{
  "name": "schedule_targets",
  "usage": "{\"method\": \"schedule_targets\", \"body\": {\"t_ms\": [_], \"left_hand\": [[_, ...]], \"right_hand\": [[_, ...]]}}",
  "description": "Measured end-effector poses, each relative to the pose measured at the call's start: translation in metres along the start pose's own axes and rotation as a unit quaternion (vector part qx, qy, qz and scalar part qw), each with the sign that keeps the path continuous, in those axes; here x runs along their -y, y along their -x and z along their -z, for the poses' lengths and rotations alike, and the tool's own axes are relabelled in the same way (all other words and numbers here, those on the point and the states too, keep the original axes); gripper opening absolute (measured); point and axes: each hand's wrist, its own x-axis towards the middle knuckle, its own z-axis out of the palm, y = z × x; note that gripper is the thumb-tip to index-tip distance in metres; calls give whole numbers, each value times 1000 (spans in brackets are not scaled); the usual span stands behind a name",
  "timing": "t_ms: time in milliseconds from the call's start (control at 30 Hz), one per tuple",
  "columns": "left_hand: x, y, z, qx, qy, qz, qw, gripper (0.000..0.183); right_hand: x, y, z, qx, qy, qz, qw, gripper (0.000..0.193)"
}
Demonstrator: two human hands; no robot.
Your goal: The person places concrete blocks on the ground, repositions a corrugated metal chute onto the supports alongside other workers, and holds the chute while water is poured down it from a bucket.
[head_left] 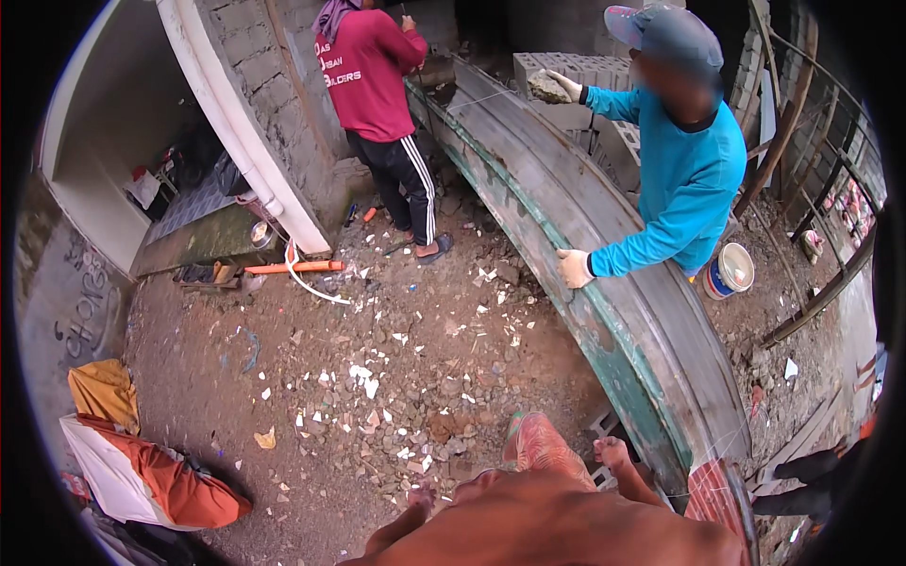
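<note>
My left hand (422, 496) hangs low over the rubble-strewn ground; its fingers are too small and blurred to read, and I see no object at it. My right hand (612, 452) is curled closed, with nothing visible in it, close to a long ribbed grey panel (651, 311). That panel has a worn green side (543, 231) and stretches from the far wall to my right. Across it stands a person in a blue top (684, 156). One white-gloved hand (574, 269) of theirs touches the green edge, and the other holds up a rough chunk of stone (547, 87).
A second person in a maroon top (368, 71) stands by the panel's far end. Broken white tile bits (363, 377) litter the dirt. A bucket (731, 269) stands at right, hollow blocks (557, 71) are stacked behind, and an orange-and-white tarp (179, 481) lies at left.
</note>
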Motion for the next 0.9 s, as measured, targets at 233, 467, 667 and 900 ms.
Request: {"method": "schedule_targets", "body": {"t_ms": [233,467,667,900], "left_hand": [[-47,-30,28,196,547,56,812,35],[-224,18,39,-213,289,75,930,51],[-264,-63,138,-60,369,-96,923,29],[-475,-30,136,-59,478,-48,875,84]], "right_hand": [[62,-84,-28,56,33,-16,998,14],[175,-187,-80,64,-30,86,994,10],[234,-229,-102,123,-65,101,985,17],[318,-196,-146,74,30,295,952,31]]}}
